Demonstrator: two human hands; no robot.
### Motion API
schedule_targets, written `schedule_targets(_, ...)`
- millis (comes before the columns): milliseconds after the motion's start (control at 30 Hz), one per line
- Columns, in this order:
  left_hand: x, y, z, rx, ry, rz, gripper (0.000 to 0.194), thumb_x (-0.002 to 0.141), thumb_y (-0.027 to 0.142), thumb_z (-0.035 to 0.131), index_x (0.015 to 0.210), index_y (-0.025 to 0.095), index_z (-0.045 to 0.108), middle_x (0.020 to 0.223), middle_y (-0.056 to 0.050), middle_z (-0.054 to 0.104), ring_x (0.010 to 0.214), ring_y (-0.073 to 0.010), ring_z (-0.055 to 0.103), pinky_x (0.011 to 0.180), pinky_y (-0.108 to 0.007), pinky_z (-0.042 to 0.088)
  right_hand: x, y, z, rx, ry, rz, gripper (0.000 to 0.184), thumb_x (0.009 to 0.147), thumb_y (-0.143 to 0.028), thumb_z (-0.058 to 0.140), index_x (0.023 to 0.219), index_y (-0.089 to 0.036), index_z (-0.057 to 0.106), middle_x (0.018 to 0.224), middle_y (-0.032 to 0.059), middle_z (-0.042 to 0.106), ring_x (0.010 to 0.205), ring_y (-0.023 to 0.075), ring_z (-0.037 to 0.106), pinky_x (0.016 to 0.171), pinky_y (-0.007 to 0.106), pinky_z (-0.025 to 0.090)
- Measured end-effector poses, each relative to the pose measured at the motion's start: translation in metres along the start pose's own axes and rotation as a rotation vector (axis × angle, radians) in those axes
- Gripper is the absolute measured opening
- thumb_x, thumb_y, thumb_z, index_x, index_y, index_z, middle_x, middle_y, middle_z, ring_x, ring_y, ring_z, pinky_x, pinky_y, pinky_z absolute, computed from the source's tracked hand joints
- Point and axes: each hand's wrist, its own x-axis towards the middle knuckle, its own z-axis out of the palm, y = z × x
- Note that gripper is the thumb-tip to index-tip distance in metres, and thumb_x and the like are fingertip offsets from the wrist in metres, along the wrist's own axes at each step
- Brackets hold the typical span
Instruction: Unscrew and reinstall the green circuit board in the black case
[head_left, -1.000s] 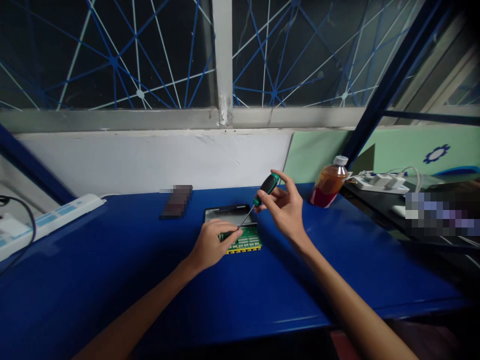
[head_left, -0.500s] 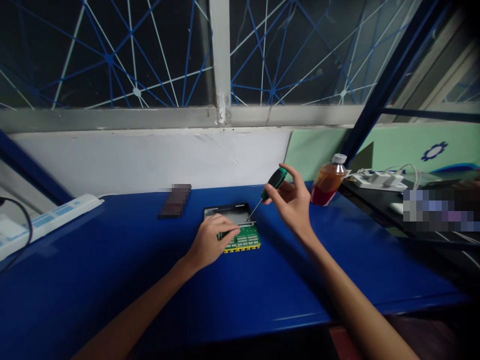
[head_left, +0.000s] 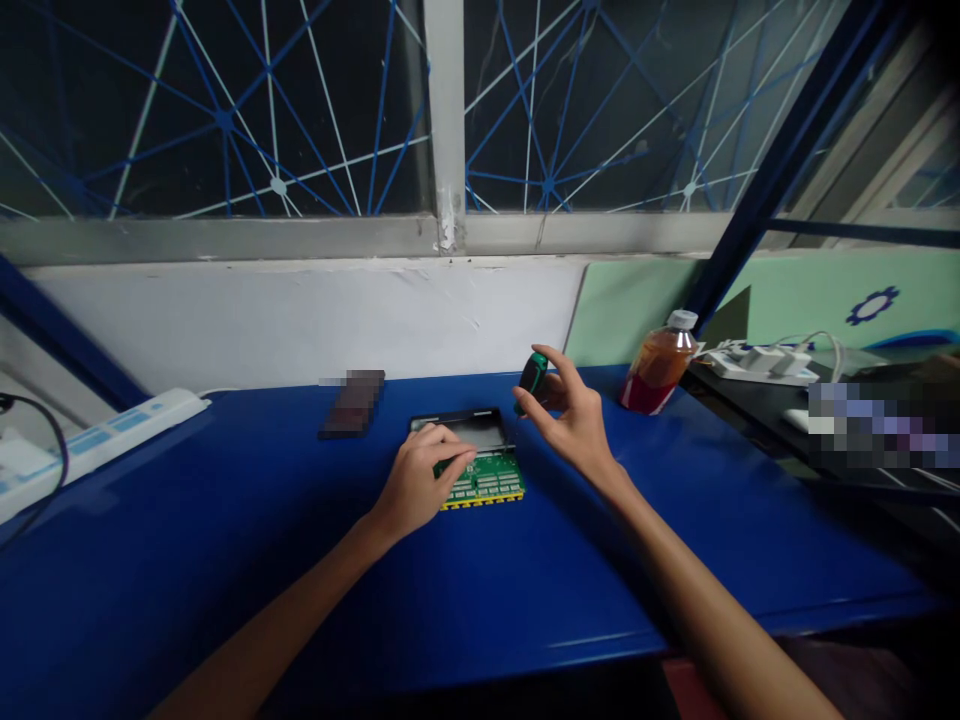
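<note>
A green circuit board (head_left: 491, 478) with a yellow strip along its front edge lies on the blue table, against a shallow black case (head_left: 487, 430) behind it. My left hand (head_left: 424, 478) rests over the left part of the board and case, thumb and forefinger pinched together near the seam; what they hold, if anything, is hidden. In my right hand (head_left: 570, 415) is a green-and-black screwdriver (head_left: 535, 373), gripped by its handle, nearly upright and slightly right of the case. Its thin shaft is hard to make out, so I cannot tell where the tip touches.
A dark flat object (head_left: 352, 405), partly pixelated, lies left of the case. Behind my right hand stands a drink bottle (head_left: 660, 362). One white power strip (head_left: 112, 440) is at the left edge, another power strip (head_left: 761, 360) at the right. A wall (head_left: 300, 315) borders the table's back.
The screwdriver's handle has moved left and slightly down, turning more upright, and my right hand went with it. My left hand stays almost in place over the board.
</note>
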Motion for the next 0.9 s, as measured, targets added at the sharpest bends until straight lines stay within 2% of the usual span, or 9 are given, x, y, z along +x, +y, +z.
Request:
schedule_targets(200,-0.0001,0.0001,-0.0014,0.032,-0.004,-0.014,0.016,0.088,0.026,0.058,0.082,0.021,0.072,0.076,-0.003,0.067,0.073,-0.0181,0.059,0.07,-0.034,0.042,-0.0005,0.0004,0.0004,-0.018,-0.02,-0.005,0.056,0.083,-0.037,0.057,0.135,-0.025,0.041,0.073,-0.0008,0.061,0.059,0.0166,0.06,0.064,0.035,0.055)
schedule_targets(500,-0.0018,-0.0024,0.001,0.055,-0.031,0.002,0.015,0.089,0.027,0.058,0.083,0.021,0.071,0.078,-0.002,0.068,0.074,-0.0181,0.059,0.071,-0.034,0.041,-0.0005,0.0043,0.0019,-0.026,-0.023,-0.009,0.055,0.084,-0.037,0.056,0.135,-0.023,0.041,0.071,-0.0007,0.06,0.06,0.0161,0.059,0.063,0.034,0.053)
schedule_targets(700,-0.0006,-0.0006,0.0009,0.048,-0.025,-0.016,0.014,0.087,0.025,0.061,0.079,0.02,0.071,0.076,-0.001,0.069,0.073,-0.0165,0.06,0.07,-0.032,0.04,-0.0006,0.0022,0.0023,-0.055,-0.036,-0.059,0.055,0.084,-0.036,0.056,0.135,-0.021,0.041,0.07,-0.0006,0.06,0.057,0.015,0.058,0.061,0.032,0.053)
schedule_targets(900,-0.0017,-0.0014,0.0018,0.058,-0.033,-0.013,0.013,0.084,0.028,0.066,0.075,0.02,0.071,0.072,0.001,0.069,0.071,-0.0159,0.06,0.07,-0.032,0.039,-0.0033,-0.0014,0.0035,-0.124,-0.031,-0.124,0.052,0.087,-0.034,0.052,0.136,-0.023,0.04,0.087,0.0036,0.063,0.063,0.015,0.06,0.063,0.032,0.054)
